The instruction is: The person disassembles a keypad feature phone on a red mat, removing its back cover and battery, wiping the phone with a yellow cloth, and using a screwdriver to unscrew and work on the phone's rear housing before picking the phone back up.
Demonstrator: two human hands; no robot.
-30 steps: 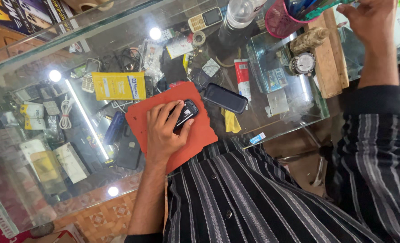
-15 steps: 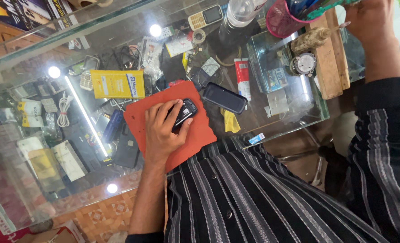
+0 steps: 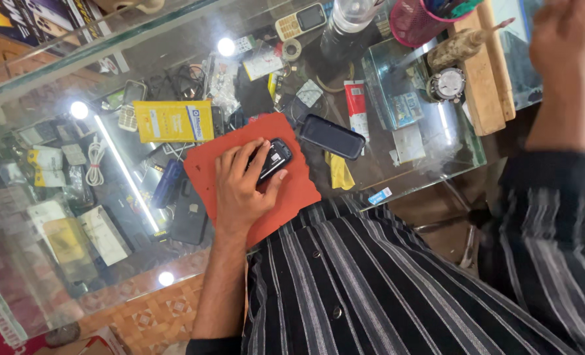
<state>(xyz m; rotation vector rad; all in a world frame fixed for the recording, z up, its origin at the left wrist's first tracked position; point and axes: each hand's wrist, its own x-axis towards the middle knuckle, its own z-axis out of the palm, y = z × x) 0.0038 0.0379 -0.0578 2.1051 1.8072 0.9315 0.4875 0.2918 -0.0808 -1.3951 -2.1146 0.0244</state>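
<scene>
Small black mobile phone [image 3: 274, 160] lies on a red-orange rubbery work mat [image 3: 299, 190] that rests on the glass countertop [image 3: 437, 151] of a display case, close to the person's striped dark shirt [image 3: 384, 283]. The left hand [image 3: 243, 184] lies flat over the phone, fingers [image 3: 253, 154] curled across its near end and thumb against its lower edge, so the grip is a narrow hold pressing the phone onto the mat. The right hand [image 3: 562, 33] is raised well apart from the mat, up near the far right edge of the counter; it is blurred, and whether it is clasping anything cannot be told. Just beside the mat's upper right corner sits a second, larger dark phone with a glossy screen [image 3: 332, 136], and below it a folded yellow cloth [image 3: 340, 172] touches the mat's edge. A red-and-white tube [image 3: 355, 105] lies further up the glass. Near the right hand stand a pink mesh pen cup [image 3: 417, 23], a pale wooden block [image 3: 486, 85] and a round silver metal part [image 3: 447, 84]. A clear plastic bottle [image 3: 350, 20] and a small beige keypad phone [image 3: 300, 21] sit at the top edge. Under the glass, to the left of the mat, a flat yellow box [image 3: 172, 121] shows among coiled white cables [image 3: 96, 161] and packaged accessories.
</scene>
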